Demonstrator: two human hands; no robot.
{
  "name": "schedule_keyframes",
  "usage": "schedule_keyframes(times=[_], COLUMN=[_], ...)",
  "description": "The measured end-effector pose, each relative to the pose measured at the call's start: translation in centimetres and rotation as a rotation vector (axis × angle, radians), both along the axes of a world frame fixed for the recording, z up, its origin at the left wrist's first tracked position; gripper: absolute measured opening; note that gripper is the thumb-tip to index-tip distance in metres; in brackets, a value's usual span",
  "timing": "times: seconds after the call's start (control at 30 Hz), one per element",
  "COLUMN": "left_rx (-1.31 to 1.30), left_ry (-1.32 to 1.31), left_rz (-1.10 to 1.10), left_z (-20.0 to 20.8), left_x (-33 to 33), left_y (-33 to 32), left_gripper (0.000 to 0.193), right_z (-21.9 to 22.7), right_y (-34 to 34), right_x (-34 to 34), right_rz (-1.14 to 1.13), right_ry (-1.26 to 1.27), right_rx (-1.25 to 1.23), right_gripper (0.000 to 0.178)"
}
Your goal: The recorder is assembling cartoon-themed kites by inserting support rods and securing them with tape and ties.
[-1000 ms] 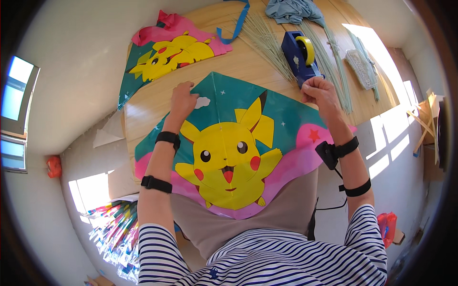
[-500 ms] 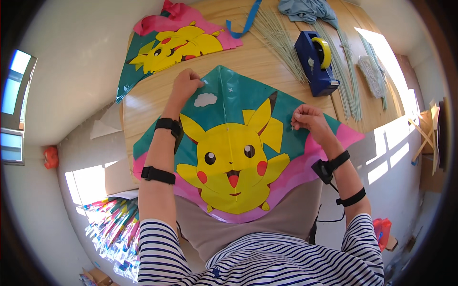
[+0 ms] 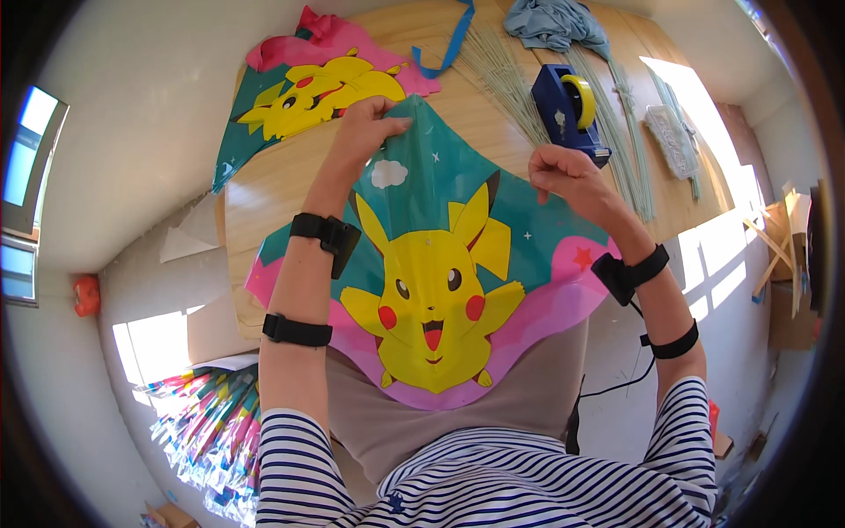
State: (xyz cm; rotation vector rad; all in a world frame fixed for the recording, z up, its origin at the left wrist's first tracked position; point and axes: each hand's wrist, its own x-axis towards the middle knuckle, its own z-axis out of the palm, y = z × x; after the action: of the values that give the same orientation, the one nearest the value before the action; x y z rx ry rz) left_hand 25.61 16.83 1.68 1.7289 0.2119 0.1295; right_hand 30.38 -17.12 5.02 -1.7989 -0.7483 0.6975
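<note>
1. A small workshop, judging by the wooden bench (image 3: 280,189) spread with materials.
2. Toward its right edge: thin rods (image 3: 510,88) and a tape dispenser (image 3: 554,114).
3. Far left corner: printed sheeting (image 3: 304,97).
4. Floor beyond the near left corner: many plastic-wrapped pieces (image 3: 216,431).

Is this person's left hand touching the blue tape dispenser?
No: the left hand is at the teal edge of the sheet, with the dispenser well off to its right.
</note>
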Motion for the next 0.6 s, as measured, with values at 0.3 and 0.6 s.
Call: schedule_keyframes(times=[0.3, 0.6], left_rx=[-0.186, -0.148], left_ry=[-0.165, -0.196], left_rz=[-0.103, -0.128], left_z=[10.3, 12.8], left_x=[-5.5, -8.4], left_y=[-6.2, -8.4], left_gripper=[0.017, 0.02], right_z=[15.4, 19.0], right_y=[6.7, 7.8], right_x=[-1.0, -3.0], right_rz=[0.221, 0.348], right_ry=[-1.218, -1.437], right_rx=[0.054, -0.237], right_gripper=[0.005, 0.012])
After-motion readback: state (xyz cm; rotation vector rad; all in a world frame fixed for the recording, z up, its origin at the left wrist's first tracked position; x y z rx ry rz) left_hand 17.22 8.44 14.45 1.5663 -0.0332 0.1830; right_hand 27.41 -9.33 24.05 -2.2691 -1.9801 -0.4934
